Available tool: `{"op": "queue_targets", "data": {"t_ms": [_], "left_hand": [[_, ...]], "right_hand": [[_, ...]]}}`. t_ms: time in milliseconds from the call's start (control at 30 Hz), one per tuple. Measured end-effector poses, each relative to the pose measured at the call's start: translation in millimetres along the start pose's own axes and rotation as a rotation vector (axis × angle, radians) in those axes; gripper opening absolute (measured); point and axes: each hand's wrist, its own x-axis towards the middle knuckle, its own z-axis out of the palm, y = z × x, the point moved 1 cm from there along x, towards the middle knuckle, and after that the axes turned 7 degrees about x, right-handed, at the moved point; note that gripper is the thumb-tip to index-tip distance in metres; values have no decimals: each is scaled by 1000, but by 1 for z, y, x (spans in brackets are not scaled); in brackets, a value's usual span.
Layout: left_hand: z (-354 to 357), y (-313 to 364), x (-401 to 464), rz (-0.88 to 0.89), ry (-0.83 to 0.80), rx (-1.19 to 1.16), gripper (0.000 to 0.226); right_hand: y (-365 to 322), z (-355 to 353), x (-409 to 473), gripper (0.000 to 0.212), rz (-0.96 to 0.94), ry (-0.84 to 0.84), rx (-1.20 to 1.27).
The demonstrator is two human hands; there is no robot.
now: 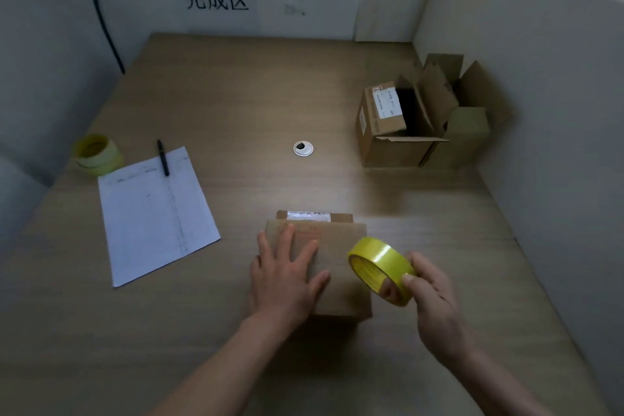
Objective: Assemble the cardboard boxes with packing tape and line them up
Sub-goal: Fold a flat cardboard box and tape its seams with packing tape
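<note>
Left hand [287, 277] lies flat, fingers spread, pressing the top of the closed cardboard box [334, 267] on the table [236, 94]. Right hand [435, 294], grip pinched on the yellow tape roll [381, 268], holds it just right of that box, over its right edge. Open boxes [422, 118] sit well beyond it, far right.

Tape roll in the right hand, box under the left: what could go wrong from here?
1. No free end shows on the yellow tape roll pinched by the right hand; finding it may need both hands.
2. If the left hand lifts off the cardboard box, its flaps may spring open.
</note>
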Motion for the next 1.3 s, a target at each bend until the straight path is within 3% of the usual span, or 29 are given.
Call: {"op": "queue_targets", "data": {"t_ms": [200,300,400,533,633,767,967,1133,1233,1300], "left_hand": [[3,-16,0,50,298,-317,30],[-6,-23,-2,35,430,-632,39],[-32,-21,5,116,190,-897,44],[-55,-16,24,174,-210,-963,33],[-61,-16,31,156,-327,-1044,23],[-67,-17,34,170,-344,-1069,13],[-59,-13,31,112,-253,-1193,11],[-47,-7,17,108,218,-1052,10],[-38,-10,9,-120,161,-1227,15],[-37,-14,8,-227,128,-1319,16]], "right_hand": [[17,46,23,44,-77,-121,-124],[19,46,28,43,-103,-126,-134],[16,47,31,34,-121,-134,-155],[21,44,35,39,-111,-168,-179],[21,44,36,35,-135,-167,-197],[18,45,34,27,-122,-184,-175],[20,45,35,34,-101,-211,-173],[20,43,38,44,-34,-190,-80],[20,41,37,49,-32,-246,-194],[21,40,40,41,-44,-244,-336]]}}
